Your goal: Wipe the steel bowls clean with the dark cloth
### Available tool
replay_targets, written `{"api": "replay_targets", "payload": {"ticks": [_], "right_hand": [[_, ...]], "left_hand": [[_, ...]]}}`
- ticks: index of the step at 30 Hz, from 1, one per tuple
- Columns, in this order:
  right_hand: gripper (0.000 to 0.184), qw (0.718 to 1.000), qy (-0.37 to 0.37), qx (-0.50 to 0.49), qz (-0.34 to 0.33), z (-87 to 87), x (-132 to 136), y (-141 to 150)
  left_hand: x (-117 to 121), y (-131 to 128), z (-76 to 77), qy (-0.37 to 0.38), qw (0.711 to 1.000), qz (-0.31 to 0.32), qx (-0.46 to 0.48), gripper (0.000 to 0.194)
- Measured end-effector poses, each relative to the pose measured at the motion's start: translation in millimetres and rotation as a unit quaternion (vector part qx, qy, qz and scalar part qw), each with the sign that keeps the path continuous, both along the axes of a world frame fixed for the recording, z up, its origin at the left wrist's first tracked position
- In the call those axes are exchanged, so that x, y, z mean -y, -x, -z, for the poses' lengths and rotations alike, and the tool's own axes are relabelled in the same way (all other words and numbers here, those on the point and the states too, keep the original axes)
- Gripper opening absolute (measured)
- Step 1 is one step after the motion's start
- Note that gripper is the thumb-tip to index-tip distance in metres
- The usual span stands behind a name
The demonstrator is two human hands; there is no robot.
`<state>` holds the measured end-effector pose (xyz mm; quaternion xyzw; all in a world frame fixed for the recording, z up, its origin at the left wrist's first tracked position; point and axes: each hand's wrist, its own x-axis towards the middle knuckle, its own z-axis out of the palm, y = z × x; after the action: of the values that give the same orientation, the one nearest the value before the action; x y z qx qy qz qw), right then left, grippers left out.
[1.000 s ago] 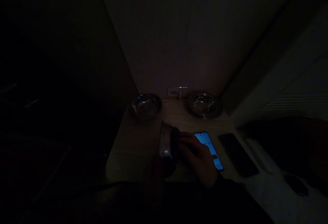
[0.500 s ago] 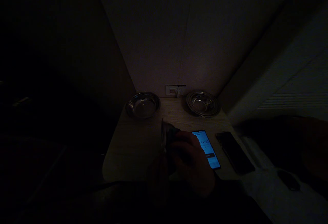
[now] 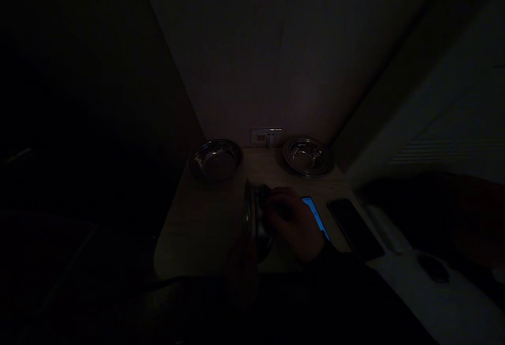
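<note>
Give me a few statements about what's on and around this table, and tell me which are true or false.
1. The right hand is at the tipped metal dish. True.
2. The lit phone lies right of the dark phone. False: it lies left.
3. The left hand rests on the lit phone. False: it is at the tipped metal dish.
4. The wall socket shows between the left rear dish and right rear dish. True.

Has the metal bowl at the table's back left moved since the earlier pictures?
No. Against the wall socket, the metal bowl keeps its place, below and to the left; both drift slightly left in the picture as the view shifts.
</note>
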<state>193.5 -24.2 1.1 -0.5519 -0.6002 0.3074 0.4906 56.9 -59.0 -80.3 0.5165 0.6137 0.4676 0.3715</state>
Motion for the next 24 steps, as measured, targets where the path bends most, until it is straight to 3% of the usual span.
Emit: {"api": "replay_targets", "payload": {"ticks": [8,14,19,24], "right_hand": [[0.012,1.000,-0.028,0.005,-0.005,2.1,-1.6,0.6],[0.011,1.000,-0.025,-0.014,0.002,6.4,-3.3,2.2],[0.012,0.994,0.030,-0.100,0.035,12.9,-12.5,-11.3],[0.021,0.980,0.096,-0.156,0.081,13.6,-1.2,-15.4]], "left_hand": [[0.0,-12.8,-17.2,-0.006,1.000,0.012,0.021,0.029],[5.5,-10.1,-17.1,-0.004,0.999,-0.009,0.031,0.028],[11.5,-7.0,-15.5,-0.009,0.999,-0.036,0.040,0.026],[12.6,-5.3,-13.2,-0.011,0.997,-0.055,0.055,0.032]]}}
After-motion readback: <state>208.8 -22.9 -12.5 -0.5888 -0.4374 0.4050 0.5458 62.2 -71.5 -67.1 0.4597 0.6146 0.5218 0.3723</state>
